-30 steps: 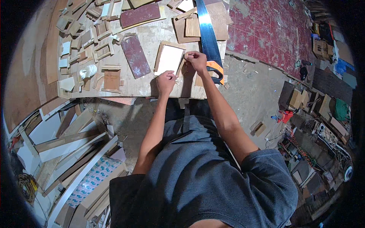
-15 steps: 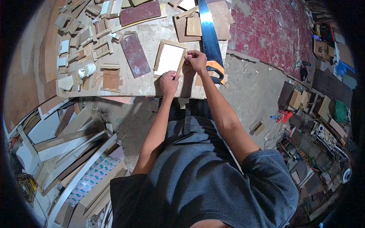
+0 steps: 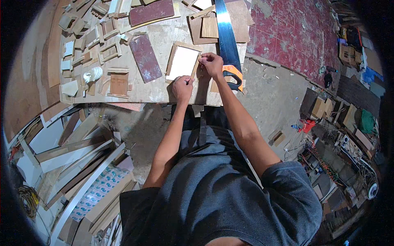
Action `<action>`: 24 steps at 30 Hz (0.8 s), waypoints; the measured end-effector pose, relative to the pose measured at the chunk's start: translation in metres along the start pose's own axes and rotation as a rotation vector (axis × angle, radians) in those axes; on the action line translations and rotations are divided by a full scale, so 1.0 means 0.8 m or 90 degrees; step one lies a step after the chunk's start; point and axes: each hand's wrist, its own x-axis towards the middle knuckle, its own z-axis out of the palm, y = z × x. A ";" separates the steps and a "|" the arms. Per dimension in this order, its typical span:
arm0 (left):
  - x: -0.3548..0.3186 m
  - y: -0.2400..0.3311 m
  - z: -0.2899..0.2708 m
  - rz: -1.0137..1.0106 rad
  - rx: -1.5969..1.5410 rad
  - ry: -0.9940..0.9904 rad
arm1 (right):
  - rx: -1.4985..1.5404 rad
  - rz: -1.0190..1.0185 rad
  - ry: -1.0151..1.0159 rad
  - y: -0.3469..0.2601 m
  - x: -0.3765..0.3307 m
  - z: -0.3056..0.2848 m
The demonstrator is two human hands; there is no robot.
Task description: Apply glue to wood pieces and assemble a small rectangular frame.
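Offcuts of wood crowd the far left of the worktable, small frames and blocks lying close together. Near them a white crumpled lump sits just above a small brown framed square at the table's near edge. Further right a dark reddish board lies flat and slanted, with a larger reddish panel beyond it at the top.

Next comes the pale panel in a wooden frame, lying flat near the table's front edge, a little tilted. The left hand rests just below its lower right corner, fingers curled over; something thin seems to poke out beside the thumb, but it is too small to tell what, and I cannot tell whether the hand is clenched on anything. The right hand sits against the frame's right edge, fingers bunched and pinching at the wooden strip there; the pictures do not show clearly what lies between the fingertips.

Just beside the right hand lies a handsaw, its blue blade running away up the table and its orange and black handle at the front edge by the wrist. Brown plywood pieces lie under and left of the blade. Right of the table, the floor turns from grey concrete to worn red tiling, with clutter of boxes and cables along the far right.
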 end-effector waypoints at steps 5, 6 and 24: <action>-0.001 0.004 0.001 0.007 -0.009 0.016 | -0.010 -0.032 0.010 -0.001 0.004 0.001; 0.000 0.007 0.001 0.013 -0.002 0.021 | -0.004 -0.043 0.013 0.002 0.008 0.001; -0.005 -0.014 -0.014 -0.078 -0.118 -0.090 | -0.107 -0.080 0.062 0.001 0.011 0.001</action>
